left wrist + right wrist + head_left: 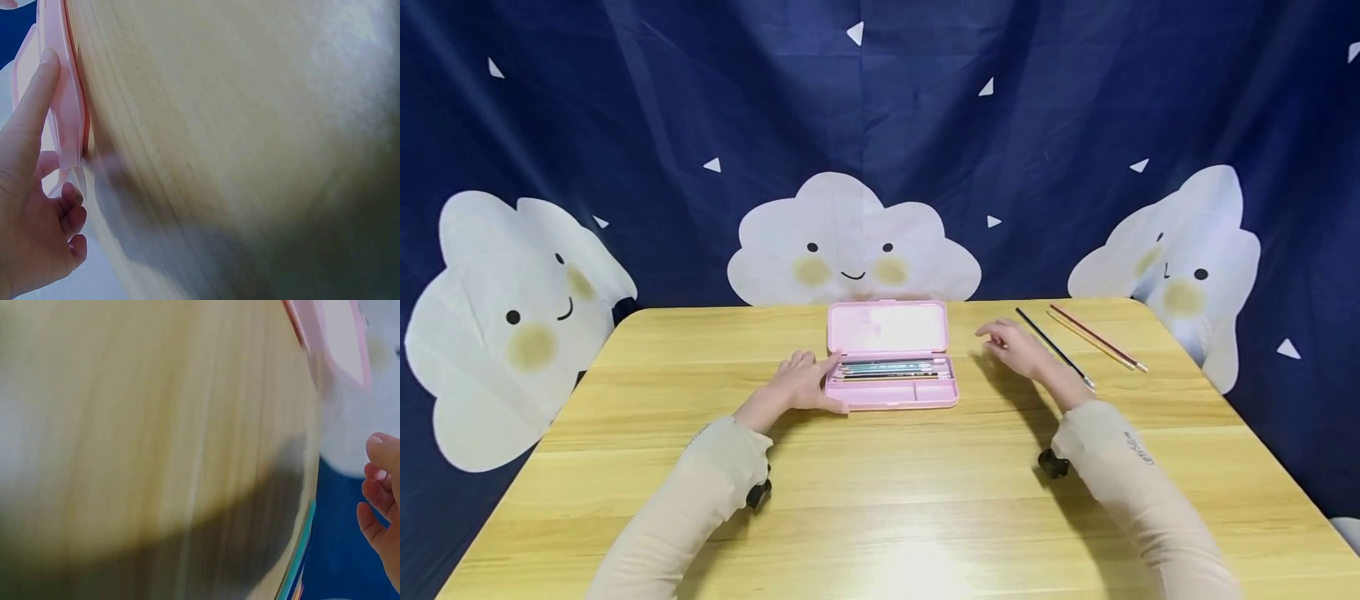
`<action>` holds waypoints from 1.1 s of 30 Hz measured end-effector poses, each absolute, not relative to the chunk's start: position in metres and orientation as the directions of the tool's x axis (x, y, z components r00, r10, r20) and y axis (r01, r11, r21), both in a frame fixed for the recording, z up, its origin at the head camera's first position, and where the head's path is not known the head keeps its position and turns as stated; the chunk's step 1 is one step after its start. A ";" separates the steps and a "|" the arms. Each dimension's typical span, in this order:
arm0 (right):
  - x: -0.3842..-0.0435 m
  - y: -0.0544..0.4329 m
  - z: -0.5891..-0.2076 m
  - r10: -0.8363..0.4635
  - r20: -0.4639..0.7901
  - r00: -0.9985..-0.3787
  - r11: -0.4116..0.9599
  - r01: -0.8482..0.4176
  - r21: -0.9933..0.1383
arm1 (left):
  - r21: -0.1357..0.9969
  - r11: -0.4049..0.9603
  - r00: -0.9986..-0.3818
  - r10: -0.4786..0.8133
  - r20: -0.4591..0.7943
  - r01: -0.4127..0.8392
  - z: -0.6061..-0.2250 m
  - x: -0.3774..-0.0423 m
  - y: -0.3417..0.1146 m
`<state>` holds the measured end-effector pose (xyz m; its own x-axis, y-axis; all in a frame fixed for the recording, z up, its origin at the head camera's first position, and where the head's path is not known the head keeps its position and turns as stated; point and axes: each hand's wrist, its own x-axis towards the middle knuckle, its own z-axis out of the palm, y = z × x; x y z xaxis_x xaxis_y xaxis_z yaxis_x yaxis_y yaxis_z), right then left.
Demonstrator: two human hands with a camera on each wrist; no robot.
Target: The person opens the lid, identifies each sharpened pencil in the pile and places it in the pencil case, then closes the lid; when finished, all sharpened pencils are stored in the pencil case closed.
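Note:
An opened pink pencil case (871, 395) lies on the table with its lid (889, 326) tilted back. Several pencils (887, 367) lie side by side in its long rear compartment. At the case's left end, my left hand (797, 383) holds it between thumb and index finger; the thumb lies along the front wall of the case (67, 119) in the left wrist view. My right hand (1017, 347) hovers right of the case, fingers loosely bent, nothing in them. Just beyond it lies a dark pencil (1049, 342), slanting toward the right sleeve.
Farther right, a red pencil (1101, 338) and a yellow pencil (1086, 337) lie close together on the wooden table (880, 483). Behind the table's far edge hangs a dark blue curtain (790, 100) with cloud faces.

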<state>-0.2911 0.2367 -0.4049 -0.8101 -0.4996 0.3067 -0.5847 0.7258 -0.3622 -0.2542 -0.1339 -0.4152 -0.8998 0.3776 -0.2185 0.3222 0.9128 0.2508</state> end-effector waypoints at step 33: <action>-0.265 0.388 -0.424 -0.190 0.073 -0.979 0.928 -0.204 -0.313 | 0.263 0.907 -0.899 0.385 -0.208 0.328 -0.416 -0.255 -0.131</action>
